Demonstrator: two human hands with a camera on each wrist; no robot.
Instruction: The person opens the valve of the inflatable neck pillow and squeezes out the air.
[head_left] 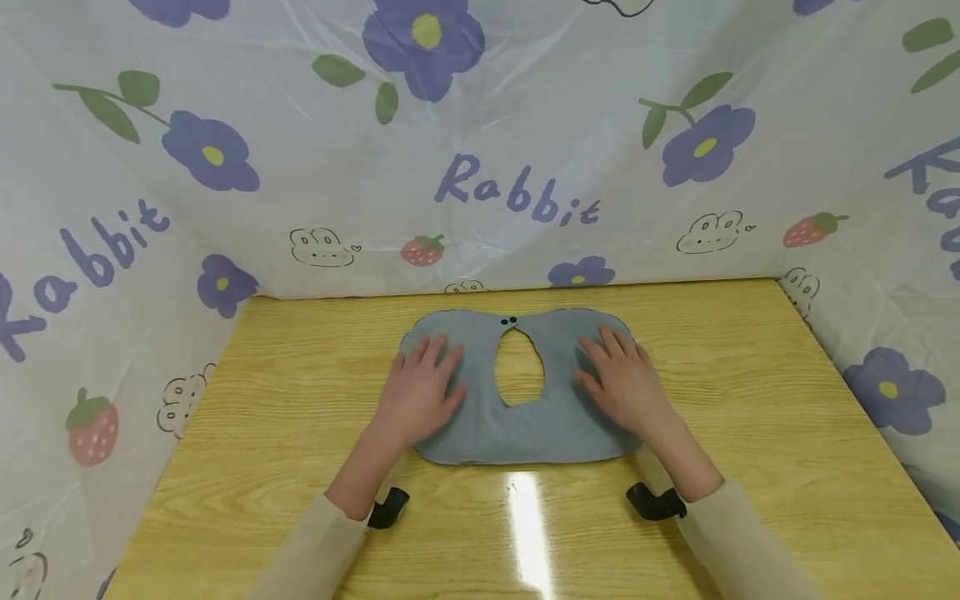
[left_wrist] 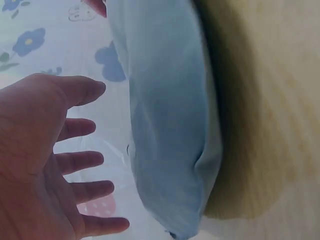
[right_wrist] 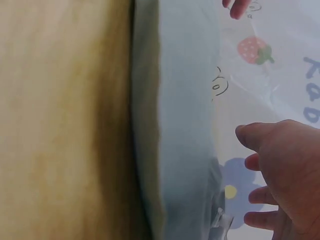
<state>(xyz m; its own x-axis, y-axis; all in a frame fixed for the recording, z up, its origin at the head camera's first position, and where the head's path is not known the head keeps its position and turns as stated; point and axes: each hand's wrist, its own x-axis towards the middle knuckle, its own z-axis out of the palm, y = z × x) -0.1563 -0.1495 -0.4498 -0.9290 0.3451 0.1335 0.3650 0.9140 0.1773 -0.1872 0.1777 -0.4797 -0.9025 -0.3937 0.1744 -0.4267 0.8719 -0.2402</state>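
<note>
A grey-blue bib lies spread out on the table, its oval neck opening in the middle and two dark snaps at the far edge. My left hand is over the bib's left side, fingers spread. Over the right side is my right hand, also with spread fingers. In the left wrist view, a gap shows between that hand's fingers and the padded-looking bib. The right wrist view likewise shows my thumb and fingers apart from the bib. Neither hand grips anything.
The wooden table is bordered at the back and both sides by a white sheet printed with flowers, strawberries and rabbits. Black wrist devices show beneath both sleeves. A bright light streak reflects off the tabletop in front of the bib.
</note>
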